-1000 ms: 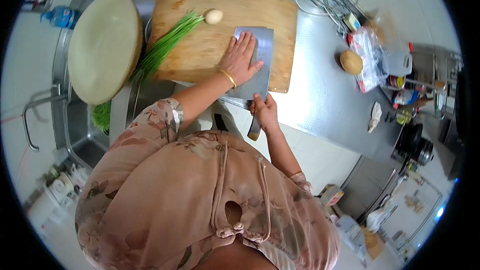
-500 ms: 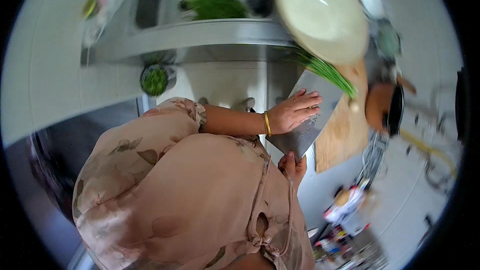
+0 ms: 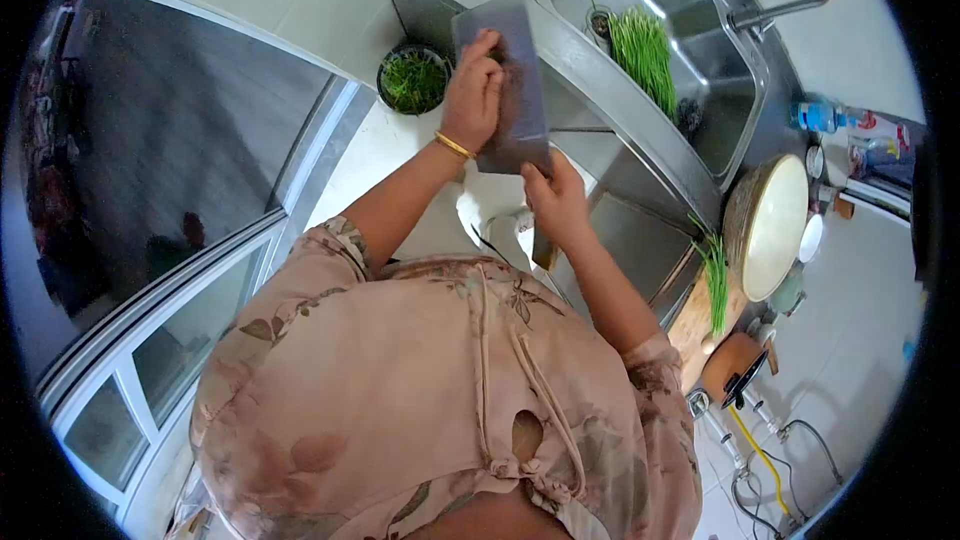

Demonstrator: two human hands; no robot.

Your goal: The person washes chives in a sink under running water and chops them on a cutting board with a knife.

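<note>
From where I stand, the cleaver [image 3: 522, 115] is up in the air in front of the person's body, over the floor between the sink [image 3: 715, 70] and a dark-rimmed container of greens [image 3: 412, 82], well apart from the cutting board [image 3: 690, 335]. The right hand [image 3: 558, 202] is closed around the handle, whose end shows just below the fist. The left hand [image 3: 473, 98] lies against the broad face of the blade, fingers bent, gripping nothing.

I'd judge the step in hand to be tending the blade itself, perhaps clearing its face; no cutting is under way. The next move calls for a firm right fist and left fingertips kept flat, clear of the edges.

The long axis runs from the handle near the belly outward, leaning a little left, so the blade's far end points away from the person. Which long side is sharpened, I can't tell.
</note>
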